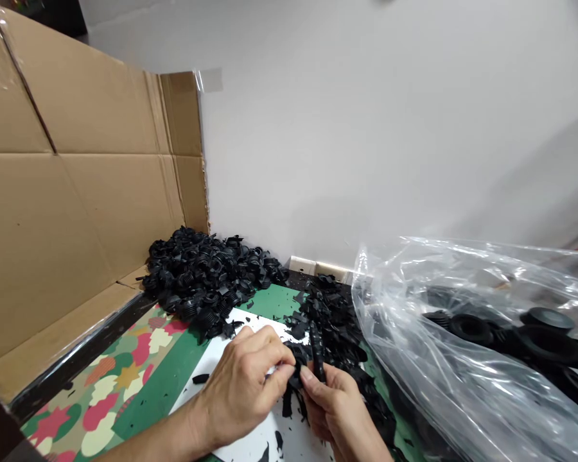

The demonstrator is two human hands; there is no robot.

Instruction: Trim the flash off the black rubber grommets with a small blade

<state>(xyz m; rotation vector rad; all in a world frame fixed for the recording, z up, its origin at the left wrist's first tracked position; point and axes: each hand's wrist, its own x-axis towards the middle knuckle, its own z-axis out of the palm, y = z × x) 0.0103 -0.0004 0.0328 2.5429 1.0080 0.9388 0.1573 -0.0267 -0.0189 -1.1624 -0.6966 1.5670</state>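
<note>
My left hand pinches a ragged black rubber piece between thumb and fingertips. My right hand is shut on a narrow black ribbed rubber strip, which stands nearly upright beside that piece. Both hands work close together above a white sheet strewn with black scraps. Just beyond them lies a heap of black rubber trimmings. Further left sits a larger pile of black ribbed rubber rings. My fingers hide part of the held pieces.
A clear plastic bag holding round black rubber parts lies to the right. A cardboard sheet stands along the left side. A green patterned mat covers the table, and a pale wall rises behind.
</note>
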